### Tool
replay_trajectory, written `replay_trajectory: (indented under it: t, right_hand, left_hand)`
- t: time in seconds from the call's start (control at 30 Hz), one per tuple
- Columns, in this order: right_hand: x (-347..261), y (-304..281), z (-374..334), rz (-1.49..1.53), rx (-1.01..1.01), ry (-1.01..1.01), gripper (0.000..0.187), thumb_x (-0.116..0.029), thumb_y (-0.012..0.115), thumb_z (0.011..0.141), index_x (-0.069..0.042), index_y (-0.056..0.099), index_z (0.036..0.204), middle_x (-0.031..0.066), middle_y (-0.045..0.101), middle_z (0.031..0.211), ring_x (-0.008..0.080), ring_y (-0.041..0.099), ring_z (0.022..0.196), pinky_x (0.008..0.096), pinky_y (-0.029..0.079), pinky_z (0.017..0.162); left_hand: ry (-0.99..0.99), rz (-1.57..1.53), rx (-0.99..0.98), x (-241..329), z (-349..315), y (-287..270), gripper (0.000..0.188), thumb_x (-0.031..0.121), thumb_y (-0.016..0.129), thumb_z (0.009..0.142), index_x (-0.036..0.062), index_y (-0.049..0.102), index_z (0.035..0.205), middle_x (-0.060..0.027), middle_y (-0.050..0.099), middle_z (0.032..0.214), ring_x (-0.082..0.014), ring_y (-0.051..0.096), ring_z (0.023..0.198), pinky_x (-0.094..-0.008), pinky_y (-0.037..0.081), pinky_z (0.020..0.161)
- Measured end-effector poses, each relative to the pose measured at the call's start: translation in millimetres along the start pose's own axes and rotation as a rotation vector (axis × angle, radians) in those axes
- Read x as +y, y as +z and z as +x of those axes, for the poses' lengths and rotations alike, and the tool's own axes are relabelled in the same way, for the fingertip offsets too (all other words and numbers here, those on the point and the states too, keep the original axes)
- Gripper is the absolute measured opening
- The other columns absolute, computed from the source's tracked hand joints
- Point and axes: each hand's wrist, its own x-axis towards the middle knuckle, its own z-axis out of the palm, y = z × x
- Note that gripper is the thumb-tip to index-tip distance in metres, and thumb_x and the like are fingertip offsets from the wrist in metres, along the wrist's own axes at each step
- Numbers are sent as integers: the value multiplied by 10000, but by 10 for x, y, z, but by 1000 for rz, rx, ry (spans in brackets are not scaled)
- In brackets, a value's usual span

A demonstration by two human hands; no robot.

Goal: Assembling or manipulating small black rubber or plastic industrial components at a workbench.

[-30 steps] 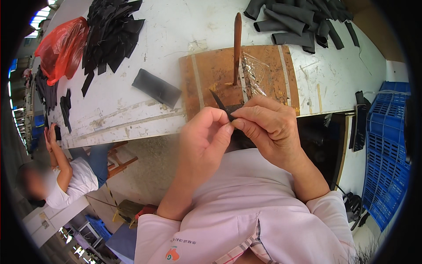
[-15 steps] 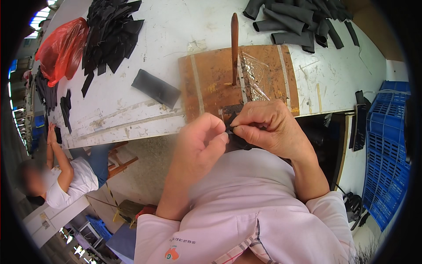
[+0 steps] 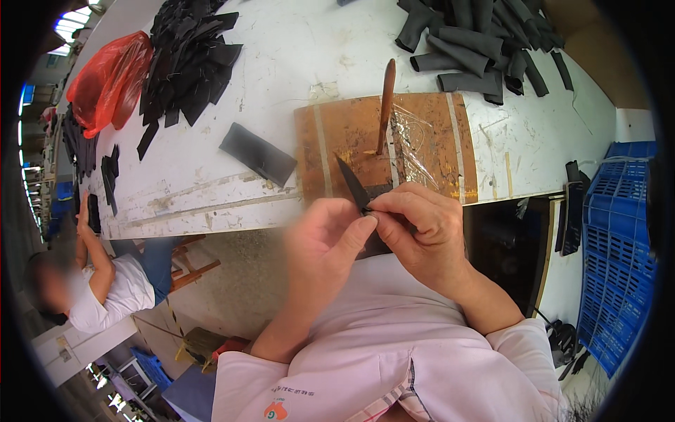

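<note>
My left hand [image 3: 322,243] and my right hand [image 3: 422,228] meet in front of my chest at the table's near edge. Between their pinched thumbs and forefingers is a small black fabric piece [image 3: 354,184]. Its narrow pointed end sticks up toward the board; the rest is hidden by my fingers. Just beyond lies a worn brown board [image 3: 351,133] with pale tape strips and clear film. A wooden stick [image 3: 387,105] rises from it. Left of the board, a flat black fabric tube [image 3: 258,154] rests on the table.
The white table [image 3: 281,63] bears a heap of black fabric pieces [image 3: 186,63], a red plastic bag [image 3: 109,84] and a pile of dark grey tubes [image 3: 471,49]. A blue crate [image 3: 619,253] stands at the right. Another person [image 3: 116,281] sits at the left.
The fabric piece has turned so its pointed end shows above my fingers. My right hand has lowered slightly and stays beside the left. The whole view has shifted a little.
</note>
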Motion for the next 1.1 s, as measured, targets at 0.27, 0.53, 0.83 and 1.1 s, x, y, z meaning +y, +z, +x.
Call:
replay_trajectory:
  t: [0.27, 0.53, 0.83, 1.1]
  right_hand:
    - [-14, 59, -11, -184, -3, -133, 184, 51, 632, 613, 0, 564, 776, 83, 538, 687, 221, 555, 571, 299, 457, 483]
    - [198, 161, 10, -478, 12, -235, 240, 29, 595, 594, 2, 529, 824, 93, 475, 709, 234, 516, 620, 328, 444, 512]
    - [261, -2, 49, 888, -186, 634, 62, -38, 598, 746, -5, 591, 798, -8, 498, 677, 97, 424, 527, 212, 329, 480]
    - [226, 54, 52, 1105, -253, 752, 167, -185, 591, 814, -62, 503, 743, -17, 478, 627, 76, 411, 541, 188, 334, 501]
  left_hand:
    - [240, 255, 157, -100, 48, -7, 65, -13, 587, 772, -38, 545, 815, -76, 604, 704, -78, 544, 563, -187, 457, 508]
    - [-84, 42, 254, -30, 151, -10, 187, -31, 578, 721, 19, 522, 892, -67, 601, 731, -83, 501, 483, -195, 375, 418]
    - [-20, -294, -19, -49, 192, -55, 255, -89, 515, 686, -8, 462, 922, -44, 538, 765, -46, 479, 628, -162, 357, 495]
    - [180, -68, 211, -57, 197, 33, 196, -124, 505, 696, -14, 526, 856, -16, 563, 718, -1, 418, 501, -155, 311, 419]
